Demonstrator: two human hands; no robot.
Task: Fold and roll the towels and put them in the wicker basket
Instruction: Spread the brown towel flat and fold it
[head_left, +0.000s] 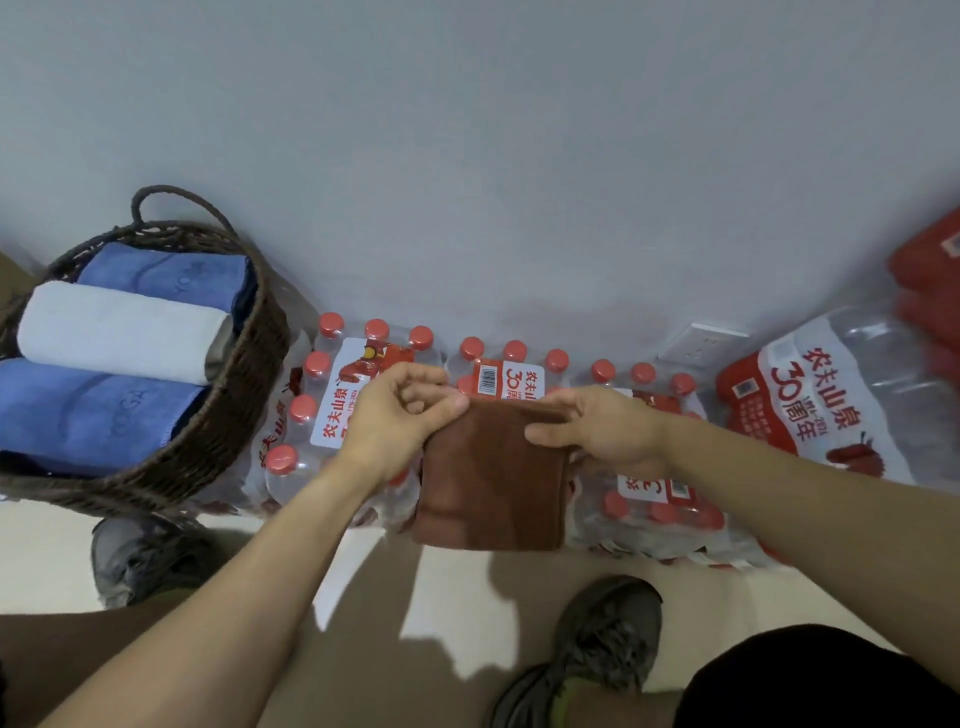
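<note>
Both hands, left hand (402, 410) and right hand (597, 431), pinched a folded brown towel (493, 488) over shrink-wrapped water bottle packs (343, 410), beside the towel-filled wicker basket (228, 415).

towels: 3 rolled (122, 332), 1 brown (491, 483) | basket (244, 395): 1 | shoes (602, 644): 2

Folded brown towel (491, 483); wicker basket (228, 415) holds three rolls.

Both forearms (249, 561) are bare, with no sleeves, watch or rings showing on the left hand (400, 410) or right hand (597, 426). Dark shorts (821, 686) cover the thighs. The shoes (597, 639) are grey mesh with laces.
</note>
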